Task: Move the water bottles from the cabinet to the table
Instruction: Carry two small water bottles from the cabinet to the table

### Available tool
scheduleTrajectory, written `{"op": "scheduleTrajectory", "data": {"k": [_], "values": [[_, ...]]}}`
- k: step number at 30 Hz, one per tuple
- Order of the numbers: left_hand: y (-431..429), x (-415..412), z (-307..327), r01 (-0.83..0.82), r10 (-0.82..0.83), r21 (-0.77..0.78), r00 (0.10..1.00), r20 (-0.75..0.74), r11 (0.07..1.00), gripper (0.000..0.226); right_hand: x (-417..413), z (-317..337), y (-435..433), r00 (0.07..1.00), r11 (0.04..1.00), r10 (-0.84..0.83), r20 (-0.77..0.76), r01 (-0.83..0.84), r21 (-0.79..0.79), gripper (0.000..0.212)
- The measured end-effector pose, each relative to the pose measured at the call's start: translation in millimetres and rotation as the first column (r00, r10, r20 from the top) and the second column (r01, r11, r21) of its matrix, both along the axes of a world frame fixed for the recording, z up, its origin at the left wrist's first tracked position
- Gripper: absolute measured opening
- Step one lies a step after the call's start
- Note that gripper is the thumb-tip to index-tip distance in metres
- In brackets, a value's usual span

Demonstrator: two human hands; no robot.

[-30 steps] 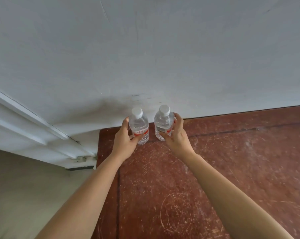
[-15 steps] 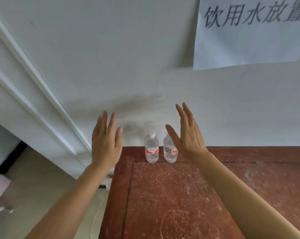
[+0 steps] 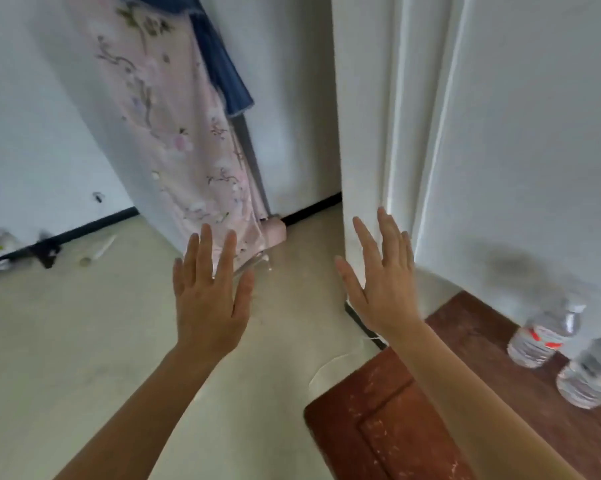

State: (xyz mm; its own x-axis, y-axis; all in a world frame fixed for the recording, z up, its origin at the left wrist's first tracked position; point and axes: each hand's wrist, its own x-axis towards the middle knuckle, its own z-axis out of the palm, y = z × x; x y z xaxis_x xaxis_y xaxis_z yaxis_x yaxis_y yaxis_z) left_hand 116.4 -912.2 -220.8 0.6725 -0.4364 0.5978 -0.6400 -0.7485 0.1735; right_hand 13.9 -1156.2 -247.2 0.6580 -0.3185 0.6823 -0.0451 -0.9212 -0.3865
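While two bottles, far water bottle (image 3: 543,336) and near water bottle (image 3: 591,379), stand together on the table (image 3: 413,427) at right, left hand (image 3: 209,306) and right hand (image 3: 387,289) stay spread, empty, now over floor (image 3: 84,341) instead of flanking them.

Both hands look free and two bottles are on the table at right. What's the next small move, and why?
Probably head for the cabinet, which is not in view, to fetch more. The left hand and right hand are open and hold nothing; the near bottle and far bottle stand upright on the table by the wall, so this pair looks delivered.
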Motion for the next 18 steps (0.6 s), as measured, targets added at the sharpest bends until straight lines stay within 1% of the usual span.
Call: {"op": "scheduleTrajectory", "data": {"k": [2, 5, 7, 9, 11, 13, 14, 17, 18], "values": [[77, 3, 17, -0.17, 0.171, -0.024, 0.985, 0.032, 0.985, 0.06, 39, 18, 62, 0.99, 0.99, 0.141, -0.012, -0.141, -0.028, 0.06], [198, -7, 30, -0.398, 0.401, -0.08, 0.915, 0.038, 0.914, 0.061, 89, 43, 168, 0.942, 0.94, 0.335, 0.023, -0.332, -0.082, 0.061], [271, -23, 35, -0.511, 0.516, -0.103, 0.856, 0.027, 0.853, 0.063, 116, 54, 240, 0.897, 0.895, 0.439, 0.052, -0.432, -0.108, 0.061], [340, -40, 36, -0.587, 0.596, -0.129, 0.802, 0.043, 0.799, 0.063, 137, 61, 313, 0.841, 0.841, 0.536, 0.074, -0.524, -0.133, 0.061], [437, -70, 44, -0.701, 0.717, -0.172, 0.695, 0.056, 0.692, 0.062, 156, 70, 423, 0.741, 0.74, 0.667, 0.08, -0.646, -0.188, 0.06], [523, -98, 51, -0.783, 0.808, -0.206, 0.581, 0.098, 0.587, 0.062, 167, 78, 520, 0.663, 0.661, 0.745, 0.079, -0.716, -0.223, 0.06], [565, -114, 57, -0.822, 0.851, -0.223, 0.516, 0.096, 0.523, 0.063, 169, 81, 570, 0.619, 0.619, 0.78, 0.086, -0.745, -0.25, 0.06], [669, -156, 64, -0.91, 0.945, -0.256, 0.316, 0.085, 0.327, 0.063, 167, 85, 698, 0.489, 0.493, 0.868, 0.081, -0.834, -0.249, 0.061], [713, -176, 66, -0.93, 0.97, -0.275, 0.237, 0.057, 0.243, 0.062, 163, 89, 756, 0.418, 0.427, 0.904, 0.093, -0.865, -0.263, 0.061]]}}
